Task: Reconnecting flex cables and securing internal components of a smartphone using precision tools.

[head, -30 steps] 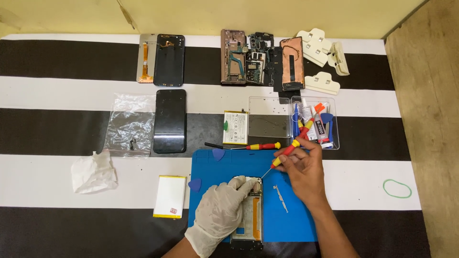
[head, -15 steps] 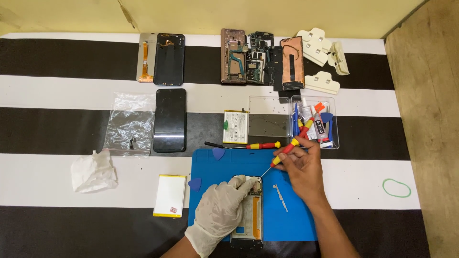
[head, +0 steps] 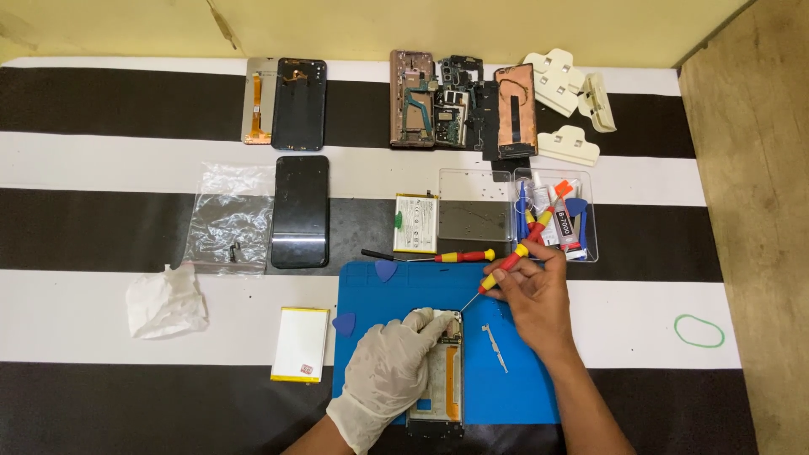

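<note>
At six o'clock on the table, on a blue repair mat [head: 514,396], lies an opened phone [head: 438,379] with its back off and its inner frame and an orange strip showing. The gloved left hand [head: 389,375] lies across the phone's left side and upper end, its grip pressed down on the body to pin it flat. The bare right hand [head: 533,297], at three o'clock from the phone, has its grip pinched shut around a red-and-yellow precision screwdriver [head: 502,270], whose tip slants down to the phone's top right corner.

Judging by how things lie, the teardown looks well along: the phone is already open, a small metal bracket [head: 495,345] lies loose on the mat just right of it, and a yellow-edged battery [head: 301,343] sits off the mat at nine o'clock. Screws at the top end seem to be the step in hand; the board and the rest inside appear not yet lifted out.

A second screwdriver [head: 438,256] lies along the mat's twelve o'clock edge, with a clear tray of tools and glue tubes [head: 556,217] at one o'clock. Other stripped phones [head: 459,105] lie far off at twelve o'clock.
</note>
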